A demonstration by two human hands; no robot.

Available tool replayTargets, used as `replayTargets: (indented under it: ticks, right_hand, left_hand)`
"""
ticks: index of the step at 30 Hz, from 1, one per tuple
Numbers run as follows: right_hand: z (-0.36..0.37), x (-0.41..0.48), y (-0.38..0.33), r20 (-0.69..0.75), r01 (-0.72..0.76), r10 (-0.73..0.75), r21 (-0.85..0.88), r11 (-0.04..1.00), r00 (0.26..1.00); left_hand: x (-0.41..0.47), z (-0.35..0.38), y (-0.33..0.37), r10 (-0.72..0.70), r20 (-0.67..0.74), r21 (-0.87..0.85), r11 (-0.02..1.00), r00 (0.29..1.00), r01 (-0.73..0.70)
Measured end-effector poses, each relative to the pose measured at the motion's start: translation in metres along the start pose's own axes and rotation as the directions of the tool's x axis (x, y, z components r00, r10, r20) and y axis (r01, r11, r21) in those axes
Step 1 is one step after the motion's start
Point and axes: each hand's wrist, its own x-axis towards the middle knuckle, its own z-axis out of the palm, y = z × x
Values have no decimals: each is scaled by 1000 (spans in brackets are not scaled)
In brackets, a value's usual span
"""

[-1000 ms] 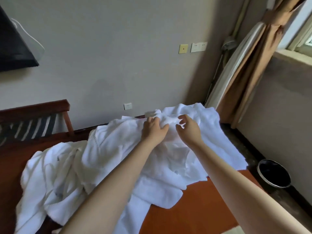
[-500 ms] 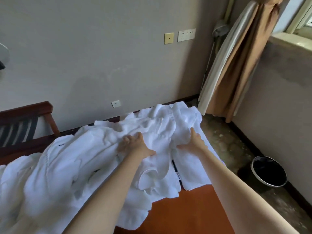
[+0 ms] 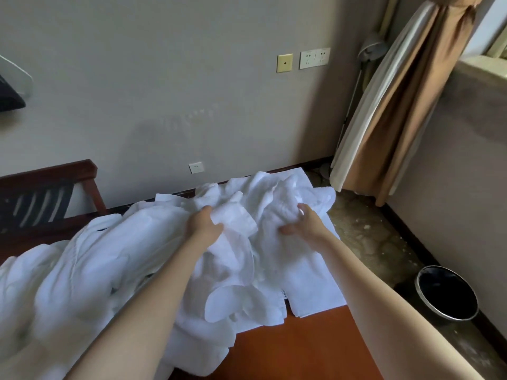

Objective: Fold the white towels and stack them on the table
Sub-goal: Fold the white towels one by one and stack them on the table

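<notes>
My left hand (image 3: pixel 204 229) is closed round a bunched fold of the white towels (image 3: pixel 109 264). At its 3 o'clock my right hand (image 3: pixel 304 224) clutches another crumpled handful, fingers curled into the cloth. Both bare forearms stretch away from me toward 12 o'clock. The towels lie heaped and unfolded over the far and left parts of the table (image 3: pixel 288 349). A small sewn tag (image 3: pixel 284 293) shows on one hem, its print too small to read. A black bin (image 3: pixel 445 296) stands on the floor at the table's 3 o'clock.

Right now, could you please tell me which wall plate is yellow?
The upper plate left of the white double socket; the low socket is white too.
</notes>
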Motion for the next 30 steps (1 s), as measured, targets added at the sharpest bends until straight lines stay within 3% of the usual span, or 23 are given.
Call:
replayTargets:
  ticks: [3, 7, 14, 21, 24, 27, 30]
  right_hand:
    - [16, -19, -29, 82, 69, -89, 218, 973, 993]
    - [46, -52, -76, 229, 194, -296, 384, 903, 927]
    - [118, -94, -165, 384, 299, -493, 464, 834, 780]
    - [204, -118, -204, 575, 292, -550, 483, 826, 605]
    - [244, -115, -185, 622, 274, -460, 376, 885, 633]
    - [269, -114, -149, 590, 339, -307, 60, 939, 747]
    - [268, -110, -117, 495, 296, -190, -143, 944, 848]
  left_hand:
    - [-5, -33, 4, -37, -83, -380, 925, 996, 2]
    - [-26, -87, 16, -142, -153, -641, 767, 978, 12]
    - [-72, -189, -18, -133, -463, -676, 693, 876, -252]
    - [-105, -248, -95, -125, -554, -613, 730, 823, -302]
    - [-100, -244, -134, -78, -474, -561, 794, 877, -233]
    - [-81, -209, -163, 8, -216, -425, 900, 976, -101]
    - [-66, -170, -173, 30, 6, -228, 973, 1000, -28]
